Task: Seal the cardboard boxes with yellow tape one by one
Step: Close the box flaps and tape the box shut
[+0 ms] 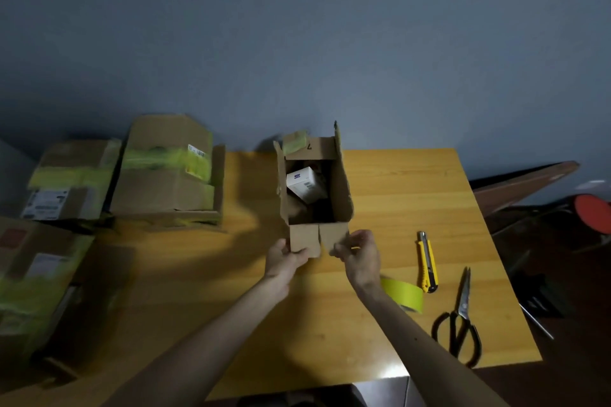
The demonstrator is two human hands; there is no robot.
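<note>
A: Open box [340, 195], where?
B: Worktop [396, 195] centre, 12 o'clock of both hands. Left hand [284, 258] grips near-left flap [304, 238]; right hand [358, 254] pinches near-right flap [334, 235].
A: Tape?
B: Yellow tape roll [406, 294] at 4 o'clock of right hand, behind the wrist.
A: Writing?
B: Pen mark like "7" on far flap [314, 149]; white carton [304, 183] label blurred.

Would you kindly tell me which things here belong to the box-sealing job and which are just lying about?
Job: open box, its near flaps held by the left hand and right hand; yellow tape roll; taped boxes at left.
Lying about: utility knife and scissors, both untouched.
</note>
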